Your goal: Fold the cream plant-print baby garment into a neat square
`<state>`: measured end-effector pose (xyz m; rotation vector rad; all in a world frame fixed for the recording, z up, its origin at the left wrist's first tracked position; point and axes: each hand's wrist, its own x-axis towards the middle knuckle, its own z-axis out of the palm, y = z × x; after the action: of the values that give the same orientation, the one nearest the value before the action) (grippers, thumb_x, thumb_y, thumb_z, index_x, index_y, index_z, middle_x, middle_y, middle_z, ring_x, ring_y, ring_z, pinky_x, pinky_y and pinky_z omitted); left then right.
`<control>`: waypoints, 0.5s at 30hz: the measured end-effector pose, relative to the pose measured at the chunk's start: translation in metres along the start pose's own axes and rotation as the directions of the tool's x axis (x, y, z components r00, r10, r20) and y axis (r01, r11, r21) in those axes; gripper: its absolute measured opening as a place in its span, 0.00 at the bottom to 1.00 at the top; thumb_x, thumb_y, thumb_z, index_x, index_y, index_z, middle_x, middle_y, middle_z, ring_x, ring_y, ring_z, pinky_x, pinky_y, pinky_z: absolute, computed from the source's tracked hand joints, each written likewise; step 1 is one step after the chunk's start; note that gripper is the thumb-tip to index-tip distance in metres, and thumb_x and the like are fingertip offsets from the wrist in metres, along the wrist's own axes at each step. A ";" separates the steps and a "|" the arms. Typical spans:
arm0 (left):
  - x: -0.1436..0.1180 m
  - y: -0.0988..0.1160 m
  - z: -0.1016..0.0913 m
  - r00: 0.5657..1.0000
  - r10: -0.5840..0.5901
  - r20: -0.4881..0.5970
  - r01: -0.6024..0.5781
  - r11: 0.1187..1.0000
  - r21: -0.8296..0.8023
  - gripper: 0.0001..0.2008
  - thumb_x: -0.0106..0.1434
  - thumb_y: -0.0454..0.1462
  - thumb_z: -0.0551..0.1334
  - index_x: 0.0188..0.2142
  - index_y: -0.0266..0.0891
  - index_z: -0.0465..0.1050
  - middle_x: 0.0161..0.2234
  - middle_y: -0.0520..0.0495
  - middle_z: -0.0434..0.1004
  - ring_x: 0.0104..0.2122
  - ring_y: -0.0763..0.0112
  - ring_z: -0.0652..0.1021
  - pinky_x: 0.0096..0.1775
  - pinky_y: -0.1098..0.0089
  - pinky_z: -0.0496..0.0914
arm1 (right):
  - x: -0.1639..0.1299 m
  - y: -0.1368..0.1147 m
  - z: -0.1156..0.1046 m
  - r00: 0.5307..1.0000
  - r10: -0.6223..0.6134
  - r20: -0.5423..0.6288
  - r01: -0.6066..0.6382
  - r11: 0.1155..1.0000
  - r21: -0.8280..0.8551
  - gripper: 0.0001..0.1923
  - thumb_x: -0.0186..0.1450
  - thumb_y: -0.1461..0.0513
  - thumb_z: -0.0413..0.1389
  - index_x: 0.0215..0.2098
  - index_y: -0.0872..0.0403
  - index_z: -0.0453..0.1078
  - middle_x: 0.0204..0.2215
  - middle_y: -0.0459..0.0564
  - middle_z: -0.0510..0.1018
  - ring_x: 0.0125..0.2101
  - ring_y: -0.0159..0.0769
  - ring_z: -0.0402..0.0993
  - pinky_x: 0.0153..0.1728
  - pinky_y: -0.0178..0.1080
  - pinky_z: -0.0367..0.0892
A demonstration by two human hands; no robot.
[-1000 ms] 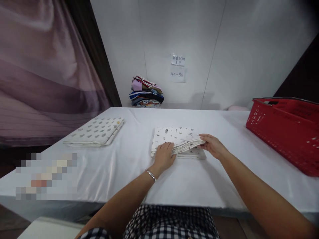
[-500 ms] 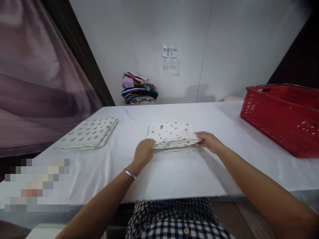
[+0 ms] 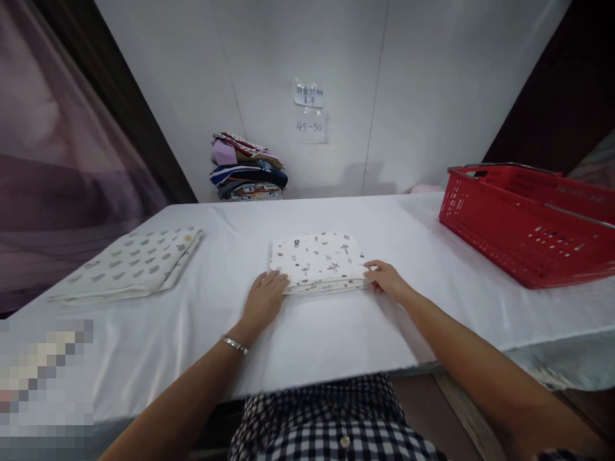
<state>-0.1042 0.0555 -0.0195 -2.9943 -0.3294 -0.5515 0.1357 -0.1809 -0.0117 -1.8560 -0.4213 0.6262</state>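
Note:
A white folded cloth (image 3: 317, 256) with small dark prints of palms and other figures lies flat at the middle of the white-covered table. Its front edge shows several stacked layers. At its near left corner, my left hand (image 3: 266, 298) rests palm down, fingers stretched out and touching the cloth's edge. My right hand (image 3: 387, 280) pinches the right edge near the front corner, thumb on top and the other fingers partly hidden. Further left lies another folded white cloth (image 3: 139, 259) with grey leaf-like prints, apart from both hands.
A red plastic basket (image 3: 504, 224) with metal handles stands on the right side of the table (image 3: 327, 346). Against the back wall is a pile of folded fabrics (image 3: 247, 169), left of two paper signs (image 3: 310, 125). A purple curtain (image 3: 62, 160) hangs at the left.
The front edge of the folded cloth, held raised before, has come down onto the layer below. My left fingers have loosened and flattened. The view has shifted a little to the right.

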 end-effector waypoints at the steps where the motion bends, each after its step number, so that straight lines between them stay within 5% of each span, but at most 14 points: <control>1: 0.000 0.000 -0.002 1.000 0.005 -0.004 -0.005 1.000 -0.008 0.20 0.58 0.27 0.51 0.47 0.40 0.71 0.51 0.44 0.72 0.55 0.57 0.67 0.56 0.54 0.56 | 0.000 -0.001 0.000 1.000 -0.012 -0.002 0.012 1.000 -0.004 0.17 0.51 0.61 0.58 0.41 0.53 0.69 0.20 0.40 0.67 0.16 0.26 0.65 0.16 0.29 0.59; 11: -0.010 -0.005 -0.003 0.999 -0.053 0.012 0.054 0.991 -0.119 0.21 0.58 0.28 0.53 0.49 0.43 0.69 0.52 0.47 0.71 0.56 0.60 0.65 0.57 0.53 0.55 | 0.002 0.010 -0.004 0.996 -0.075 0.053 0.082 0.984 -0.159 0.19 0.56 0.56 0.55 0.45 0.52 0.68 0.18 0.40 0.66 0.17 0.27 0.61 0.17 0.31 0.54; 15: -0.007 0.000 -0.010 0.997 -0.076 -0.009 0.074 0.982 -0.172 0.18 0.60 0.40 0.57 0.50 0.43 0.67 0.51 0.46 0.72 0.55 0.56 0.65 0.56 0.49 0.54 | -0.004 0.008 -0.007 0.957 -0.289 0.025 0.267 0.844 -0.465 0.17 0.60 0.54 0.52 0.45 0.50 0.70 0.30 0.47 0.73 0.27 0.32 0.68 0.28 0.35 0.64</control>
<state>-0.1139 0.0534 -0.0121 -3.1520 -0.4153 -0.6411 0.1365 -0.1909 -0.0163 -2.1989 -0.8546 0.2931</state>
